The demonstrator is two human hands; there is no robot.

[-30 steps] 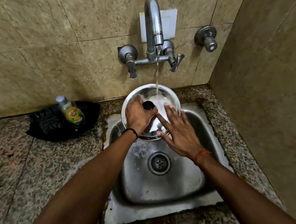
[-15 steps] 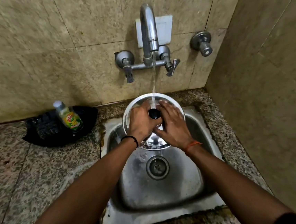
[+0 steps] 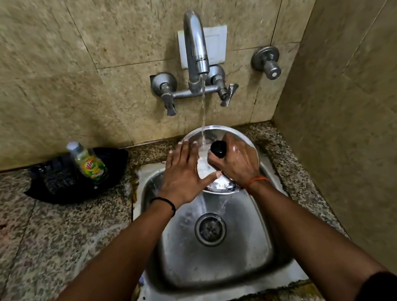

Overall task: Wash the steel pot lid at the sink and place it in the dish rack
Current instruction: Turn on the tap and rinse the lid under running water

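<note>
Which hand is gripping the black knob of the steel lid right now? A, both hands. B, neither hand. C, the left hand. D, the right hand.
D: the right hand closes its grip around the black knob of the steel lid, while the left hand lies open and flat on the lid's surface under the running water.

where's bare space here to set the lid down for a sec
Bare granite counter lies left of the sink, in front of the black tray holding the soap bottle. The strip right of the sink is narrow. The back, under the faucet, is crowded.
</note>
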